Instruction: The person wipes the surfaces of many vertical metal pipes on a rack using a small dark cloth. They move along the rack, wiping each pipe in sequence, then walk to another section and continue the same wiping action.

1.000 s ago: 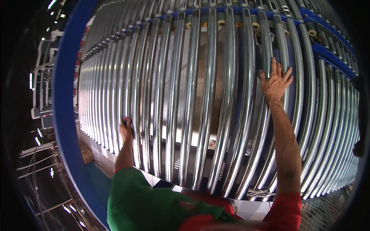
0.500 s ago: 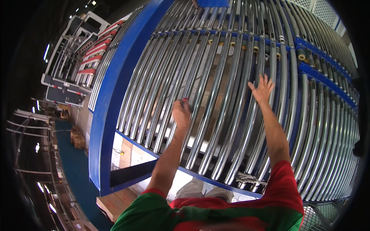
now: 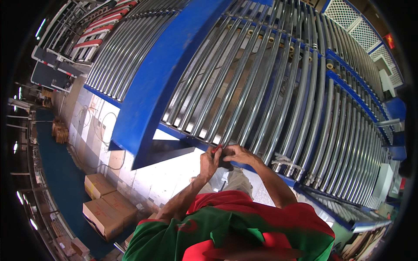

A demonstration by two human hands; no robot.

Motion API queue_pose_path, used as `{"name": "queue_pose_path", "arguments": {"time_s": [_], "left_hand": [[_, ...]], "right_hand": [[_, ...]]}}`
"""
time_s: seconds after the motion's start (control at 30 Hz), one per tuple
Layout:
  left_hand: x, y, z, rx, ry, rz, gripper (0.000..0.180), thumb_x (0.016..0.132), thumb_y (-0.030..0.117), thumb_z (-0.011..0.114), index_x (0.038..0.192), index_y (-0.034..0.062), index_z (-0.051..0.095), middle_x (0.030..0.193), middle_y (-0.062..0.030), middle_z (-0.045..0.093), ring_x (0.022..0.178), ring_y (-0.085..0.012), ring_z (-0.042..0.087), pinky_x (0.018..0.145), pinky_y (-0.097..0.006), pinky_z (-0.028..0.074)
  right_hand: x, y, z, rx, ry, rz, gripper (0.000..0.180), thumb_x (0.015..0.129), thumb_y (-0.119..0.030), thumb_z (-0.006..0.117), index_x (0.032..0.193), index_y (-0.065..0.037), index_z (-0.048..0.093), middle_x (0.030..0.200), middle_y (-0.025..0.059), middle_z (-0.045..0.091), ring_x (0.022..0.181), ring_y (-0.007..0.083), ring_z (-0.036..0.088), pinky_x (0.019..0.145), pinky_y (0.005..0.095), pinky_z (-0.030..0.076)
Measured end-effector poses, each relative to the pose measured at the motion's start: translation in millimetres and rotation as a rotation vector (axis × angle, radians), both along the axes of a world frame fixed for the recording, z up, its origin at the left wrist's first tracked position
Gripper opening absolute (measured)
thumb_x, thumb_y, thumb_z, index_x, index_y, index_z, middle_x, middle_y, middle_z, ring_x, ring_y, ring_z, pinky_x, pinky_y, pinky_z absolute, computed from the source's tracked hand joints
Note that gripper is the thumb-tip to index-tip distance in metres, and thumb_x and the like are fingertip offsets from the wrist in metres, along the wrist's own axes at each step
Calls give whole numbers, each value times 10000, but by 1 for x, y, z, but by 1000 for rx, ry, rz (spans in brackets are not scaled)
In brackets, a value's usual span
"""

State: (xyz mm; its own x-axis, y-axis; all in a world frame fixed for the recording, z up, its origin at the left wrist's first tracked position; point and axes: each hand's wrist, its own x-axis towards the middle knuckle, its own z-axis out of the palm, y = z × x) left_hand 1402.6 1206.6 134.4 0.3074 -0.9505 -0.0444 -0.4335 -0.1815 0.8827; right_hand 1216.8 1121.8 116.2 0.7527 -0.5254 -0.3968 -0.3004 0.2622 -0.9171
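My left hand (image 3: 209,164) is closed around a small red object (image 3: 216,149), most of which the fingers cover; its kind is not clear. Close beside it, my right hand (image 3: 238,155) has its fingers bent and drawn together at that same spot. What the right fingers grip, if anything, is hidden. Both hands are in front of my body at the near edge of a conveyor of shiny metal rollers (image 3: 257,82), by the lower roller ends. A wide blue beam (image 3: 167,71) crosses the conveyor on the left.
A pale, twisted bundle (image 3: 287,162) lies over roller ends right of my hands. Cardboard boxes (image 3: 109,213) sit on the floor at lower left, beside a dark blue-green strip (image 3: 65,187). More rollers (image 3: 130,54) lie beyond the beam; another roller section (image 3: 348,148) is at right.
Both hands have drawn back from over the rollers to the near edge and come together. The right hand, spread before, now has bent fingers. The view has shifted, showing more floor at left.
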Motion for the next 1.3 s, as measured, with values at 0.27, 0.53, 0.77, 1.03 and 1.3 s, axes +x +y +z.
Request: {"name": "queue_pose_path", "arguments": {"time_s": [0.27,0.53,0.77,1.03,1.3], "left_hand": [[182,179,11,204,26,-317,228,915,175,771,1045,5,693,839,-209,726,753,-344,729,682,-412,550],[315,256,31,-31,-62,189,181,948,130,733,902,-15,635,756,-195,695,631,-323,672,610,-408,518],[400,240,57,-57,3,437,162,992,118,682,980,-43,662,745,-155,661,653,-181,598,611,-362,492],[483,139,70,-96,-177,-49,478,1028,195,624,1432,-39,526,1170,-297,682,1023,-446,695,860,-479,557],[581,17,82,-9,-9,-310,590,985,169,684,1491,-21,447,1189,-309,686,1068,-433,705,889,-477,576]], "right_hand": [[146,160,-10,-237,-26,29,361,919,-269,749,1078,27,616,888,107,660,861,206,624,793,371,508],[336,219,12,-309,-70,-46,495,852,-144,792,1278,-29,566,1172,160,679,1101,336,670,980,426,535],[449,228,39,-811,-243,-210,390,840,-38,771,1174,-46,569,1160,118,627,1086,323,644,925,413,531],[561,171,15,-474,-371,-487,333,1053,-195,578,1310,2,500,1068,165,661,958,293,670,830,391,528],[639,48,0,-164,-364,-688,301,1081,-255,558,1239,1,565,1017,66,650,881,160,580,799,315,503]]}}
